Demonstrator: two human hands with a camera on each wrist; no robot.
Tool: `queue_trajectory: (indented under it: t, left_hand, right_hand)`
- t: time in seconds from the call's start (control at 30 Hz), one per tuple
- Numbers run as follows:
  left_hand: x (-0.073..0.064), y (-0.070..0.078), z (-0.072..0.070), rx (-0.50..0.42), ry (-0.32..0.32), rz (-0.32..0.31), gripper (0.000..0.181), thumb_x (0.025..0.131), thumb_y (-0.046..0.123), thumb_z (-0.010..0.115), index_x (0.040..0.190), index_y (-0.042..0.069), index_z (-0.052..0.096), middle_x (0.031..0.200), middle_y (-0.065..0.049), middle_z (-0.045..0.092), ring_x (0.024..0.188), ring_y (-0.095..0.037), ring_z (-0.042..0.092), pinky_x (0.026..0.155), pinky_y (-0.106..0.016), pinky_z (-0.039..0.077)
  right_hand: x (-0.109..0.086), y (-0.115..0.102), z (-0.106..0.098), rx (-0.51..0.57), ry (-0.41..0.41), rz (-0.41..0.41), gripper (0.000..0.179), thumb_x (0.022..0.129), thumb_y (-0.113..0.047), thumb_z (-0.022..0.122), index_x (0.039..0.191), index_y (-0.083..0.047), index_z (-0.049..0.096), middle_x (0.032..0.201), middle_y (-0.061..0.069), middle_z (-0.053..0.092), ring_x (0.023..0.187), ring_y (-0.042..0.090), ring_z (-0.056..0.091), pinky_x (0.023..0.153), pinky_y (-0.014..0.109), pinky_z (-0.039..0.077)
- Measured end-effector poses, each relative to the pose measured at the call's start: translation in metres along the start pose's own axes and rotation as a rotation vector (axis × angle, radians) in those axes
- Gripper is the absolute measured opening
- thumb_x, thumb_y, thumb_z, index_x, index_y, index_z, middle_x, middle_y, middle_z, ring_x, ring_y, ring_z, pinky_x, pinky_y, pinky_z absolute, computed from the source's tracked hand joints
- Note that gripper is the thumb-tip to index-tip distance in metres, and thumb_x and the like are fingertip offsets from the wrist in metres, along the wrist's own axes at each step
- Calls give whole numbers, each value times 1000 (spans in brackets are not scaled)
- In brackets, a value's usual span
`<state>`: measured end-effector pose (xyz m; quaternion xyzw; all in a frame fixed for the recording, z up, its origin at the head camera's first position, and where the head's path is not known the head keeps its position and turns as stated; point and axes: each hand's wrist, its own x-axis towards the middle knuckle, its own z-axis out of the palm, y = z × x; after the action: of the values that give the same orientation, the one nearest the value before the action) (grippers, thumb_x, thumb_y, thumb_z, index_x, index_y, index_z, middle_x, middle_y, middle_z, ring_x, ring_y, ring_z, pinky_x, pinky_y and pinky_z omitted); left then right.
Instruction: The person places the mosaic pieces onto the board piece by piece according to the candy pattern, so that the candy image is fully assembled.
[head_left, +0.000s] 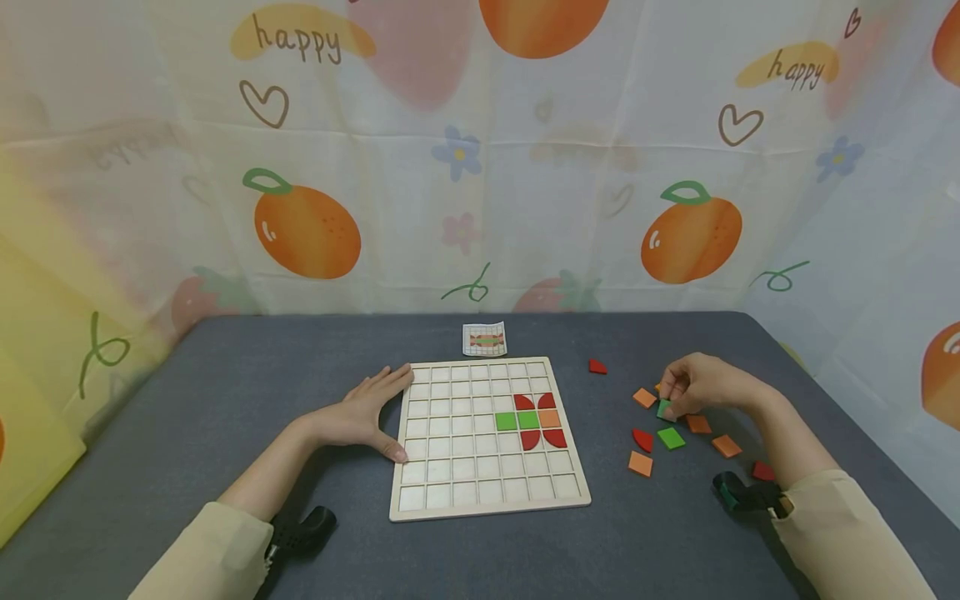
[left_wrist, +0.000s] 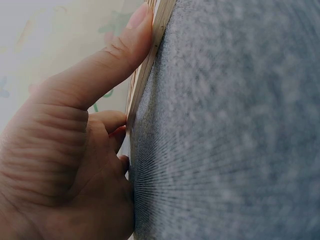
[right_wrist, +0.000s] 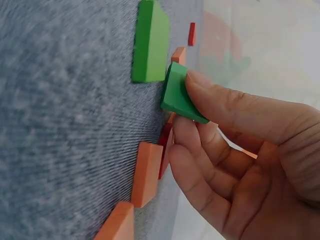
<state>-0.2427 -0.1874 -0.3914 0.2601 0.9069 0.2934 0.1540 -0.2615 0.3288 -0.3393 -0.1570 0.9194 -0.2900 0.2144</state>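
Observation:
A pale wooden grid board (head_left: 450, 471) lies on the dark table. My left hand (head_left: 367, 412) rests at its left edge, thumb and fingertips spread along the rim; in the left wrist view the thumb (left_wrist: 112, 70) lies against the board's side (left_wrist: 150, 60). On the grid sit two green squares (head_left: 506, 422), an orange square (head_left: 549, 418) and several red quarter-round tiles (head_left: 529, 439). To the right of the board, my right hand (head_left: 697, 385) pinches a green square tile (right_wrist: 177, 92) between thumb and fingers, tilted among the loose tiles.
Around the right hand lie loose orange tiles (head_left: 641, 464), another green tile (head_left: 671, 437) and red tiles (head_left: 642, 440). A single red tile (head_left: 597, 367) lies nearer the board. Behind the board is a small pattern card (head_left: 484, 340). A printed curtain (head_left: 480, 208) hangs at the table's back.

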Motion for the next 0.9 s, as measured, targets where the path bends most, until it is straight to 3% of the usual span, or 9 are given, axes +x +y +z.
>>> queue_trajectory:
  t: [0.2,0.47,0.7,0.9]
  left_hand:
    - [0,-1,1,-13,0,-11,125,68,49,87,159,4,14,168,-17,4,154,-47,-3,120,-70,1]
    - [1,-3,1,-15,5,-19,126,67,49,88,159,4,15,169,-16,5,154,-46,-3,120,-69,0]
    - [0,-1,1,-17,4,-8,125,68,49,87,159,4,15,168,-17,5,154,-47,-3,119,-70,1]
    - [0,-1,1,-7,8,0,125,67,49,87,159,3,15,168,-19,6,153,-48,-1,119,-70,2]
  right_hand:
    - [1,-6,0,4,24,2,20,82,-13,77,95,-3,66,79,5,67,67,17,60,66,33,53]
    - [7,-18,5,8,66,-87,23,83,-19,78,95,-5,65,78,7,66,65,17,58,61,31,50]
    - [13,-41,16,64,68,-149,21,84,-17,77,97,-6,64,78,10,65,68,29,64,67,39,57]
    - [19,-61,26,65,80,-179,19,86,-21,77,97,-11,65,81,8,62,66,39,58,58,40,53]
